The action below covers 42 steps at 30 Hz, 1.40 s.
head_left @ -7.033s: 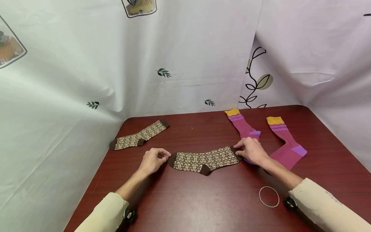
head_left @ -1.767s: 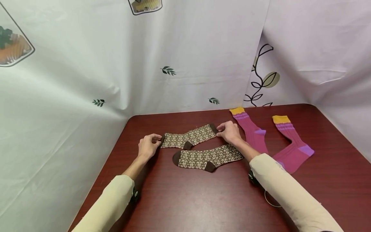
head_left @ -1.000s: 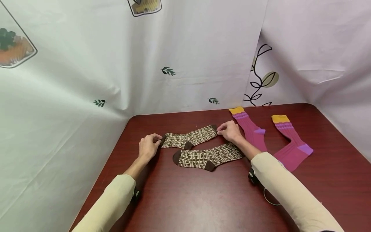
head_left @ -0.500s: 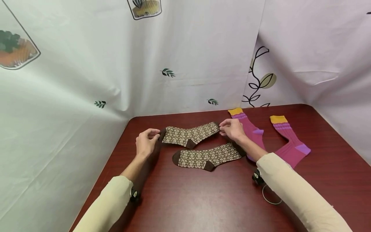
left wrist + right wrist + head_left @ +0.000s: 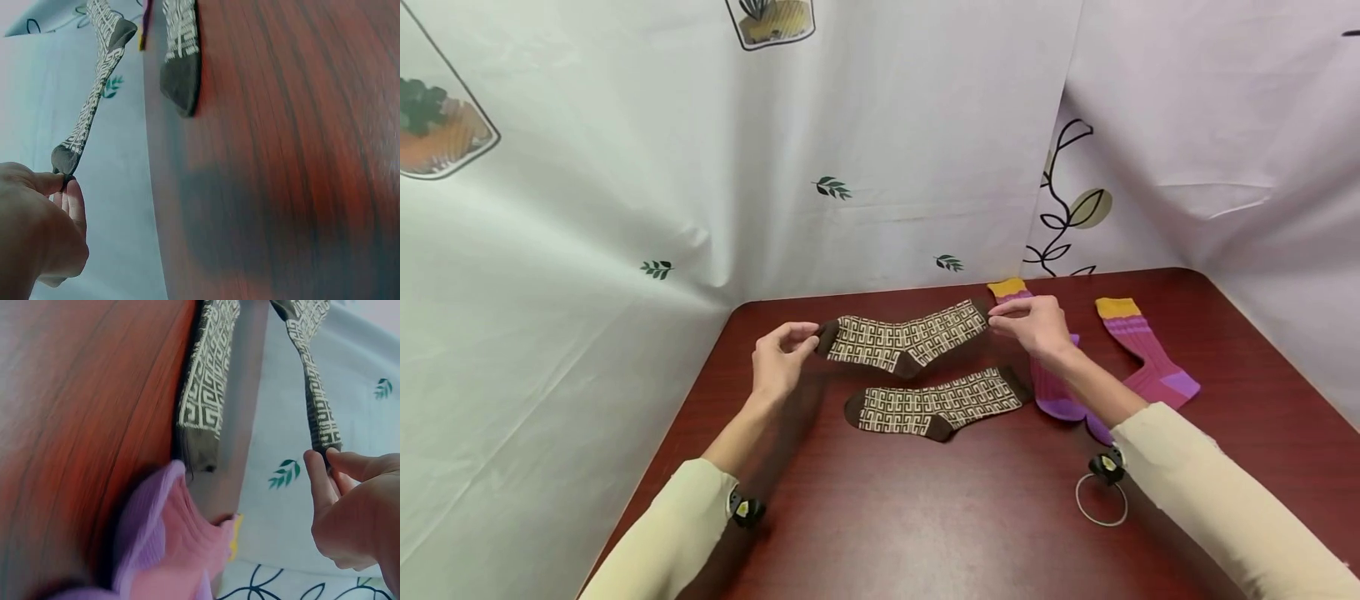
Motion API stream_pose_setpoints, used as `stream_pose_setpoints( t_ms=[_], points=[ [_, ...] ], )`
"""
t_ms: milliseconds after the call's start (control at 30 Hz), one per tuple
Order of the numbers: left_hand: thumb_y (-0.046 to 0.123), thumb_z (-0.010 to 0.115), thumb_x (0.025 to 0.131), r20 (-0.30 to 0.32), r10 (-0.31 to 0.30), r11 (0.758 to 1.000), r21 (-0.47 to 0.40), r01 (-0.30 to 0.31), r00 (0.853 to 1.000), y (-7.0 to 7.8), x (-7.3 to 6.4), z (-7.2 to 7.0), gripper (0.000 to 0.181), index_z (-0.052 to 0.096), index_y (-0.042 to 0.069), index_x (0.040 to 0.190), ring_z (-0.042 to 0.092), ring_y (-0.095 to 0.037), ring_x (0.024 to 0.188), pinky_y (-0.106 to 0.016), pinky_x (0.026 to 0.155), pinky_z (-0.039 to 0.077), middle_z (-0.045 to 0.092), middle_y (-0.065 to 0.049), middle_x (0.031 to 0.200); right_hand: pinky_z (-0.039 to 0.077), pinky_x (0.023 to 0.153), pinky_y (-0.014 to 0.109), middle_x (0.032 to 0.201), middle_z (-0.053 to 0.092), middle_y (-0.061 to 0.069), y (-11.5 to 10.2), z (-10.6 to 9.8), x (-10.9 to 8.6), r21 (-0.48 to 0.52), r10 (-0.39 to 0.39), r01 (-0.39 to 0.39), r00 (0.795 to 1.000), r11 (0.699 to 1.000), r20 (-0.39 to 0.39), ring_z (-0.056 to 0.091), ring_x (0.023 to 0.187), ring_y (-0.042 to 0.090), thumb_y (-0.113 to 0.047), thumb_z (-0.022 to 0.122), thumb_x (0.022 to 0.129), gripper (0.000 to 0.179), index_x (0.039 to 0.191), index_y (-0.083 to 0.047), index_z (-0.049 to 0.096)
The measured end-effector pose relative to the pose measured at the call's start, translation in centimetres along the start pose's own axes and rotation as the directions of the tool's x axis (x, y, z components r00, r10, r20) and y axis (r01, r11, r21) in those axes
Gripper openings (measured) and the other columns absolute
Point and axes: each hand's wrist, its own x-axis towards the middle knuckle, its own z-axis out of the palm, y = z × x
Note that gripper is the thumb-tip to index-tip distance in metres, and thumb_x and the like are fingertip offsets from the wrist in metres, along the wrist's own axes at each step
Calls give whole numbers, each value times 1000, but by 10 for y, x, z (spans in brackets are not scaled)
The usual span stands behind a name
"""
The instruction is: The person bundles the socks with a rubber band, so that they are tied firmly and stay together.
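A brown and cream patterned sock is stretched between both hands, lifted off the table. My left hand pinches its dark toe between thumb and fingers, as the left wrist view shows at the toe. At the other end my right hand pinches the dark cuff; in the right wrist view the sock runs away from the fingertips. Below it, a matching sock lies flat on the table, toe to the left and heel toward the front.
Two magenta socks with yellow cuffs lie at the right; one sock is partly behind the right forearm, the other sock behind the right hand. A thin pale ring lies on the dark red table. White printed sheeting surrounds the table.
Seven seconds ago the hands held the ends of the nearer sock, and the other lay far left. That other sock was brought beside it, and is now raised off the table by both hands.
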Motion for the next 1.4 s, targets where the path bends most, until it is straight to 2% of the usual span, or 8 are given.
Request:
stream_pose_setpoints(
  t_ms=[133, 267, 433, 633, 900, 1133, 1300, 1400],
  points=[
    [11, 78, 98, 39, -22, 996, -81, 25, 999, 6, -6, 0, 19, 80, 11, 116, 72, -28, 93, -20, 72, 52, 77, -9, 105, 41, 75, 31, 123, 76, 17, -1, -13, -11, -51, -16, 16, 1000, 999, 7, 59, 103, 25, -19, 81, 96, 23, 112, -4, 82],
    [10, 78, 98, 78, -33, 992, -117, 42, 996, 10, -12, 1, 18, 79, 9, 116, 72, -27, 93, -22, 74, 55, 77, -10, 106, 37, 66, 31, 122, 76, 18, 2, -22, -23, -83, -36, 37, 999, 996, 21, 52, 98, 25, -21, 81, 96, 23, 111, -4, 83],
    [9, 77, 98, 127, -48, 989, -132, 65, 991, 12, -20, 3, 19, 79, 7, 117, 72, -26, 93, -30, 77, 58, 77, -10, 106, 46, 67, 25, 110, 79, 15, 8, -30, -37, -90, -46, 50, 998, 995, 51, 62, 102, 24, -21, 83, 95, 22, 109, -4, 83],
    [8, 76, 99, 187, -86, 983, -142, 113, 979, 10, -32, 5, 21, 79, 4, 119, 73, -18, 93, -29, 82, 58, 77, -14, 111, 46, 77, 26, 110, 79, 12, 16, -36, -51, -146, -62, 72, 995, 987, 74, 63, 104, 23, -24, 84, 94, 21, 106, -7, 84],
    [5, 75, 98, 256, -136, 967, -175, 184, 957, 6, -46, 8, 23, 77, 2, 121, 73, -14, 93, -28, 84, 58, 76, -15, 113, 50, 72, 23, 100, 80, 8, 26, -41, -63, -116, -58, 71, 992, 991, 112, 65, 92, 11, -19, 86, 91, 18, 103, -6, 84],
    [-2, 74, 96, 277, -155, 958, -192, 213, 948, 2, -53, 12, 25, 77, -1, 121, 74, -14, 87, -38, 86, 61, 76, -17, 113, 55, 65, 23, 94, 80, 12, 34, -40, -67, -6, -10, 11, 986, 1000, 169, 70, 80, 5, -14, 86, 91, 20, 104, 1, 82],
    [-4, 73, 96, 296, -164, 952, -204, 230, 941, -2, -57, 16, 26, 75, -5, 122, 75, -16, 87, -40, 85, 62, 75, -21, 116, 55, 65, 22, 93, 80, 10, 39, -36, -67, -19, -16, 20, 986, 1000, 168, 69, 78, 4, -13, 85, 91, 19, 103, 1, 82],
    [-5, 73, 96, 295, -170, 952, -198, 234, 940, -4, -58, 20, 26, 75, -4, 122, 75, -18, 87, -39, 84, 62, 75, -22, 116, 52, 68, 21, 97, 80, 8, 42, -34, -66, -60, -29, 39, 987, 997, 156, 66, 83, 7, -15, 85, 92, 18, 103, -1, 83]
  ],
)
